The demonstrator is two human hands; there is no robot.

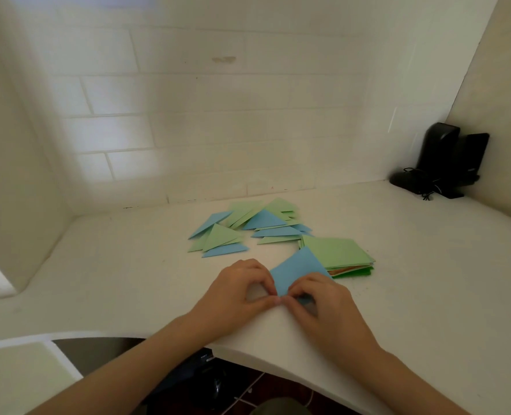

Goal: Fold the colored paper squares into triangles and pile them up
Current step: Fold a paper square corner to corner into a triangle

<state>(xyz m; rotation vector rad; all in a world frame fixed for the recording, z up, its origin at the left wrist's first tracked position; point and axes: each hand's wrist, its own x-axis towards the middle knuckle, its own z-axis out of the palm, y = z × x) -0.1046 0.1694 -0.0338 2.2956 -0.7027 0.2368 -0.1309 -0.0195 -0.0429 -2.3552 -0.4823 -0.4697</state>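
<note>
A blue paper square point(298, 268) lies on the white counter point(128, 265), its near corner lifted between my hands. My left hand point(239, 290) pinches that corner from the left with thumb and fingers. My right hand point(323, 301) pinches it from the right, fingers curled over the blue paper. Just right of it sits a stack of unfolded squares point(338, 254), light green on top with orange and dark green edges below. Behind lies a loose spread of folded blue and green triangles point(242, 227).
A tiled wall rises behind the counter. Black speakers and a corded mouse point(446, 163) stand in the far right corner. The counter's curved front edge point(248, 351) runs under my forearms, with dark floor and cables below.
</note>
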